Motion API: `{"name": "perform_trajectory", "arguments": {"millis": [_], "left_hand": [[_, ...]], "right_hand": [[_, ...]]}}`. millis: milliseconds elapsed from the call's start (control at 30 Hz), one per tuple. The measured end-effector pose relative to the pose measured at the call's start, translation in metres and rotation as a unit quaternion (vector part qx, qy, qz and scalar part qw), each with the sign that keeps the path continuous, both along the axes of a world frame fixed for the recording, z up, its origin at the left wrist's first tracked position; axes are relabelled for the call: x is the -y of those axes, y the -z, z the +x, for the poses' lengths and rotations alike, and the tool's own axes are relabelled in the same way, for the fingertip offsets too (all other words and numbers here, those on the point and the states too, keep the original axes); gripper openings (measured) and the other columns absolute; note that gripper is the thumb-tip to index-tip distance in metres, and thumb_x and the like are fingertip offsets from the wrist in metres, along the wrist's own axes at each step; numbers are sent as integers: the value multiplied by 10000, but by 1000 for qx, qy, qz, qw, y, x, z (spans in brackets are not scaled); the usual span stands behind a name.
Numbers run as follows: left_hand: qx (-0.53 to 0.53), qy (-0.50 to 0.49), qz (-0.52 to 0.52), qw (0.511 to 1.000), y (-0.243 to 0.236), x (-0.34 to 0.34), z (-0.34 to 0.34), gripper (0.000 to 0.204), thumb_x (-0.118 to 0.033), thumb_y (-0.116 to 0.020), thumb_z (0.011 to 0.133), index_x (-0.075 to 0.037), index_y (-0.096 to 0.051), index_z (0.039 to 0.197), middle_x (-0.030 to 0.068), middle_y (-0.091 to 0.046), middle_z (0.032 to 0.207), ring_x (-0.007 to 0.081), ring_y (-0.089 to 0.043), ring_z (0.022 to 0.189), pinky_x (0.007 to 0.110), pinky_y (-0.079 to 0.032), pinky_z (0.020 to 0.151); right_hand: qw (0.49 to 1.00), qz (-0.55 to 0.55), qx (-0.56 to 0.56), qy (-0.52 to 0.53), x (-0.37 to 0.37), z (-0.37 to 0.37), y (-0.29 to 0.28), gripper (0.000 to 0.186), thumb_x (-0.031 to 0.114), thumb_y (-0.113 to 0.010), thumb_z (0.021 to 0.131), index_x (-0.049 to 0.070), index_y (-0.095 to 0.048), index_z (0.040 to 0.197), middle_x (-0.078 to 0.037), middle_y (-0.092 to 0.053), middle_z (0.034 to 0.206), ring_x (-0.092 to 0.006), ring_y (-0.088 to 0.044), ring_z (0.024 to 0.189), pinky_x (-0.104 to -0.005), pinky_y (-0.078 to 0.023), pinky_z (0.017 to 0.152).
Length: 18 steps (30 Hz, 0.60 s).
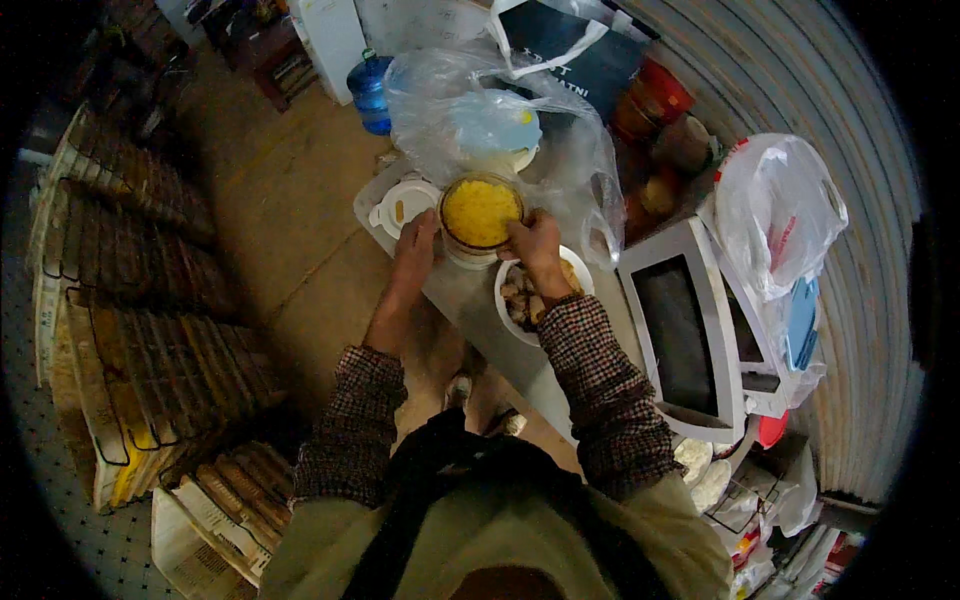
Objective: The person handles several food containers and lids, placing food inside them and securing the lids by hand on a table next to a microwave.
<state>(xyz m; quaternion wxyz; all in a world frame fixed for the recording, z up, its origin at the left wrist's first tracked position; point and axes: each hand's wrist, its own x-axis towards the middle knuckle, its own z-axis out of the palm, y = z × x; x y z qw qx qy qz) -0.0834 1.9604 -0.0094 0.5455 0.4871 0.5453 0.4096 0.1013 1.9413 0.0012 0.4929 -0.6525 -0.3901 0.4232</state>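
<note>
A round, clear-sided container of yellow, grainy food [482, 210] is between my two hands. My left hand [412, 250] closes on its left side, and my right hand [537, 248] grips its right rim. Below it shows a pale round base or second container [468, 258]; I cannot tell whether the two touch. A white lid [405, 206] with a small tab lies on the table just left of my left hand. Partly under my right wrist, a white bowl [503, 305] holds brown, chunky food, with my sleeve covering some of it.
The narrow table [500, 340] carries a crumpled clear plastic bag [430, 95] at its far end. A white microwave [690, 330] stands at right by the corrugated wall [840, 300]. Beyond are a blue water jug [371, 92] and a dark tote bag [575, 55]. Stacked wooden-edged panels [170, 360] stand left.
</note>
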Motion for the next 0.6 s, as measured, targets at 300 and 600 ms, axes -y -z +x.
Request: {"name": "perform_trajectory", "arguments": {"millis": [300,600], "left_hand": [[-262,-207,126,934,106,-38,-26,523,-370,-497,826,75,-451,1097,214,-471,1031,344,-486,938,455,-403,819],[-347,-107,-180,914,162,-94,-26,769,-384,-668,682,58,-283,1180,235,-479,1024,346,-500,950,392,-429,784]], "right_hand": [[999,-18,-35,27,1,-2,11,154,29,-495,788,-104,-442,846,-147,-532,704,-202,-583,512,-270,-511,401],[991,49,-106,60,19,1,6,148,35,-513,783,-90,-433,771,-134,-513,689,-189,-578,519,-261,-499,407]]}}
